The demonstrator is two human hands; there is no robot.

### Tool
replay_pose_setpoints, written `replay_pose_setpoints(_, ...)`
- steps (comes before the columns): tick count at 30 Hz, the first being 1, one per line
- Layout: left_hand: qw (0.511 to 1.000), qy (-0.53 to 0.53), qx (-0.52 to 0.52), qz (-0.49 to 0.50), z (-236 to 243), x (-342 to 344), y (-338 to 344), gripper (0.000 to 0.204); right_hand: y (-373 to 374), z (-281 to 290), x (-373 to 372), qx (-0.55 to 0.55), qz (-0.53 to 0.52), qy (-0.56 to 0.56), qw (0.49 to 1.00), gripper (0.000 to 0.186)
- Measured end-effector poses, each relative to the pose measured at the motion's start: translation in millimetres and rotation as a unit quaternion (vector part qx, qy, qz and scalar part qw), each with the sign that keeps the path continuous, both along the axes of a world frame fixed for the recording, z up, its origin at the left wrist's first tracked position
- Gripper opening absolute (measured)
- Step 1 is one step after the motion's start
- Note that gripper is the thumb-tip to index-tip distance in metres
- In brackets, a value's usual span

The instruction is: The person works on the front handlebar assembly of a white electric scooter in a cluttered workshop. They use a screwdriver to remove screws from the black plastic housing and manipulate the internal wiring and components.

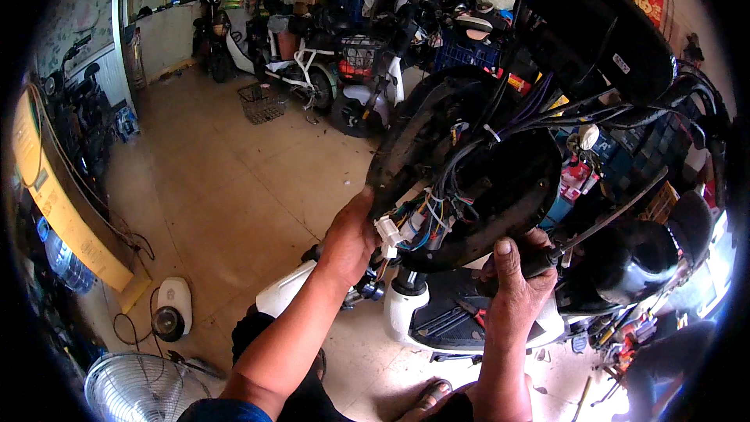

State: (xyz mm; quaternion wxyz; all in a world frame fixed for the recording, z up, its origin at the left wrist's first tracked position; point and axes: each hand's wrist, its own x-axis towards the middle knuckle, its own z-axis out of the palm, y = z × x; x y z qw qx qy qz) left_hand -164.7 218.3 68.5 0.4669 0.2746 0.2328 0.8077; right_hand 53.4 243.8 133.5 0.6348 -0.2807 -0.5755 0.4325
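Note:
A black plastic scooter front panel [399, 123] stands in front of me, its hollow inner side showing. My left hand [351, 238] grips its left edge, with the fingers mostly hidden behind it. Beside that hand, a white wire connector [388, 236] and a bundle of coloured wires [439, 207] hang out of the panel. My right hand [517, 285] is closed around the dark handle of a screwdriver [609, 216] near the panel's lower edge. The screwdriver's long shaft points up and to the right. Black cables [594, 117] run from the wire bundle toward the handlebar.
Pliers and other tools lie on the scooter's footboard [449, 316]. A black seat [637, 266] is to the right. A fan [141, 387] stands at lower left, near a white and black device [172, 309] on the floor. Parked scooters [312, 70] and a wire basket [263, 103] are farther back.

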Motion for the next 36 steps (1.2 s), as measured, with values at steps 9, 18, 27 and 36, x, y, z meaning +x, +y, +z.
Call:
replay_pose_setpoints(9,1.0,0.005,0.009,-0.01,2,0,-1,0.046,2,-1,2,0.006,0.004,-0.018,1.0,0.034)
replay_pose_setpoints(18,1.0,0.015,-0.019,-0.008,-2,-3,-1,0.05,3,-3,0,0.014,0.014,0.001,1.0,0.033)
replay_pose_setpoints(27,1.0,0.009,-0.021,-0.01,4,0,-2,0.05,3,-3,1,0.021,0.013,-0.006,1.0,0.031)
replay_pose_setpoints(36,0.999,0.031,-0.01,-0.008,-5,-3,1,0.05,4,-4,1,0.024,0.02,-0.001,1.0,0.031)
